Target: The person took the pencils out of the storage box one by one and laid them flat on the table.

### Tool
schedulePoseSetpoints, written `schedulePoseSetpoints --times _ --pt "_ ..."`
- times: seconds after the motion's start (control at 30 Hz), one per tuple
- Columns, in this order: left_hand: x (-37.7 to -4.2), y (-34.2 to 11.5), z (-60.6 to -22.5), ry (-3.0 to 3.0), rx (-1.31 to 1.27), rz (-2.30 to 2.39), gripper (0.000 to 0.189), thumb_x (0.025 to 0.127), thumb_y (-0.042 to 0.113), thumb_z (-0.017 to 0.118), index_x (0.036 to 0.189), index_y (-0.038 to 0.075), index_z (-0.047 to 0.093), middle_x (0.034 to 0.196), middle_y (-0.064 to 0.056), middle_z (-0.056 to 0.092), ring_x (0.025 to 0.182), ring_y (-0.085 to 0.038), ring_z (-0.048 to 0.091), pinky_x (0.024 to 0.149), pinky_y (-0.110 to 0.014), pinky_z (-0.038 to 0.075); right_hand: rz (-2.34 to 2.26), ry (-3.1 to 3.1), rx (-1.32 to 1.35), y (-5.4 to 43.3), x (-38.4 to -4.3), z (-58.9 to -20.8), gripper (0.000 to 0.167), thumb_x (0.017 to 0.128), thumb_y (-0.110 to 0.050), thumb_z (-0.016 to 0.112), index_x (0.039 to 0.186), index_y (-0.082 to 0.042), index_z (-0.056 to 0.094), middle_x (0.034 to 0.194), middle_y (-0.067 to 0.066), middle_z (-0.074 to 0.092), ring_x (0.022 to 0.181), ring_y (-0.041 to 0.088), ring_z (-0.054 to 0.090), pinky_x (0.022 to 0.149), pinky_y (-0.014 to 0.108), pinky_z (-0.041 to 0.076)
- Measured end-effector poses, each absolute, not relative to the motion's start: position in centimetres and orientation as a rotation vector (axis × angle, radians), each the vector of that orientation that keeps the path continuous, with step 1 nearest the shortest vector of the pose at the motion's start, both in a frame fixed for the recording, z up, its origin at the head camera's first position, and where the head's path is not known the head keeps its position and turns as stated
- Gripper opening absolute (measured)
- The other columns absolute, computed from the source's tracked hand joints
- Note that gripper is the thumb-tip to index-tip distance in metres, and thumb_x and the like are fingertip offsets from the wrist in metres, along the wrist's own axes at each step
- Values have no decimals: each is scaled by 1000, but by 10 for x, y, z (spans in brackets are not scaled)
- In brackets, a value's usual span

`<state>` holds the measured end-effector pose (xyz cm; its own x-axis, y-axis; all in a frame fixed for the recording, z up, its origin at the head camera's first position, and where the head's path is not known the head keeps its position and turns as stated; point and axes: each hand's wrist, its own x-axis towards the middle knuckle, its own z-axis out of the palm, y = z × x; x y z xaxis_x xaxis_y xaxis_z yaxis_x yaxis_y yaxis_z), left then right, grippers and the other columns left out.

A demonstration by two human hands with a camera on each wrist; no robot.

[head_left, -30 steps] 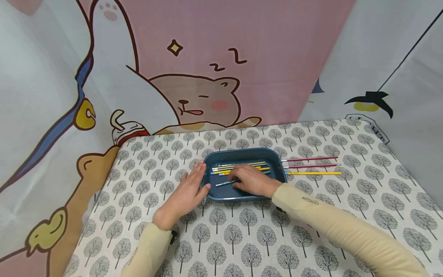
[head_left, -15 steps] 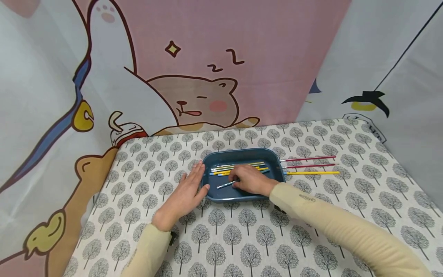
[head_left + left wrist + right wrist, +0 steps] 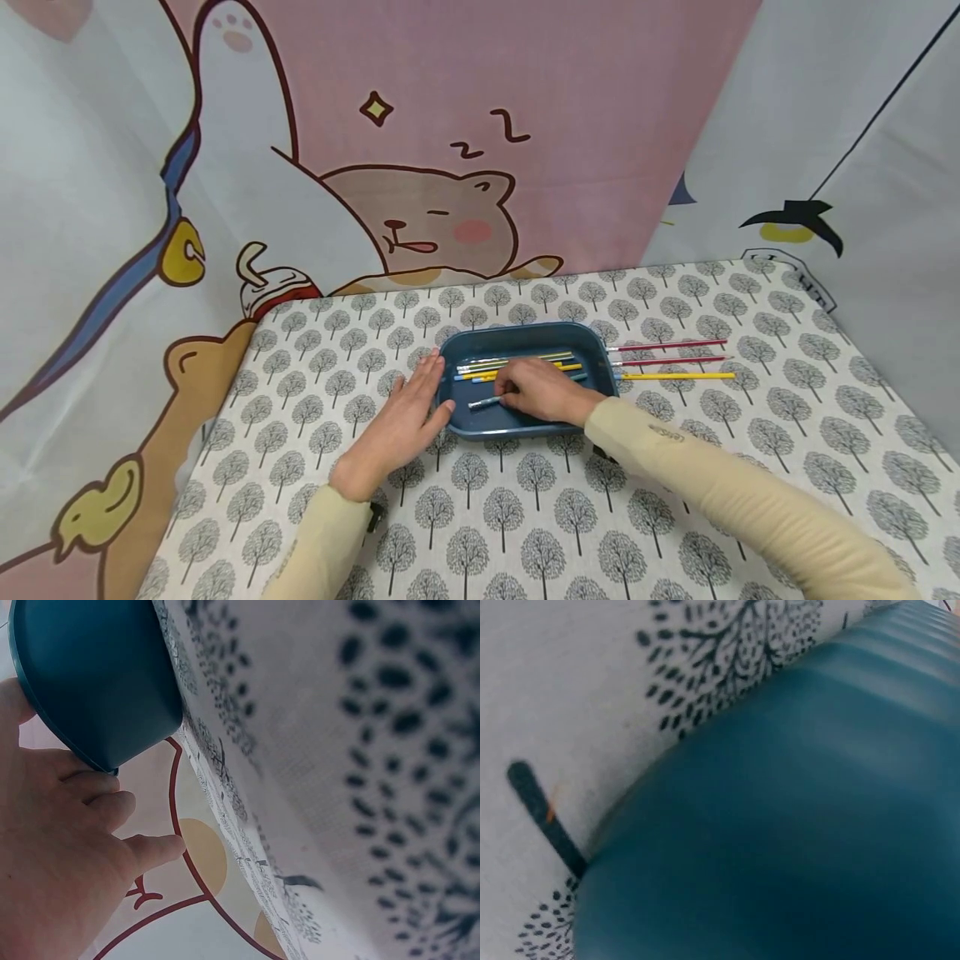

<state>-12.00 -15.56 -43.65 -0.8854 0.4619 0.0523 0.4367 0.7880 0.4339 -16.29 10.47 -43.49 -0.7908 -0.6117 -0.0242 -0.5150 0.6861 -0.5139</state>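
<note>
A dark blue rectangular tray [image 3: 517, 430] stands on the tree-print cloth. My left hand [image 3: 403, 418] rests against its left end, fingers extended along the rim and thumb by the near corner. In the left wrist view, that hand [image 3: 67, 840] touches the tray's edge [image 3: 97, 682]. Inside the tray, my right hand [image 3: 542, 390] pinches a blue-patterned pencil [image 3: 483, 403], its eraser end pointing left. Several yellow and dark pencils [image 3: 568, 367] lie side by side behind that hand, partly covered by it. The right wrist view shows only the tray's outer wall [image 3: 795, 810] and cloth.
Right of the tray, two red pencils [image 3: 675, 344] and a yellow pencil [image 3: 682, 376] lie roughly parallel on the cloth [image 3: 540, 517], their left ends close to the tray wall. A cartoon-printed curtain [image 3: 585, 125] hangs behind the table.
The pencil in my right hand has tilted slightly and then levelled out, with less of it showing past the fingers. My left hand stays at the tray's end.
</note>
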Motion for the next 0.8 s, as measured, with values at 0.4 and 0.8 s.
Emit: schedulePoseSetpoints --times 0.4,0.8 --pt "-120 -156 -437 2922 745 696 70 109 35 49 163 0 22 171 -16 17 156 -37 20 121 -67 20 -821 2725 -892 107 -161 -429 9 96 -14 76 105 -15 79 99 -4 68 89 12 64 82 36 55" --pt "-120 -156 -436 2912 731 671 72 110 45 42 164 4 19 172 -14 15 158 -28 13 123 -63 19 -898 2769 -896 114 -160 -415 8 96 -17 76 103 -17 80 94 -7 65 83 8 61 76 34 53"
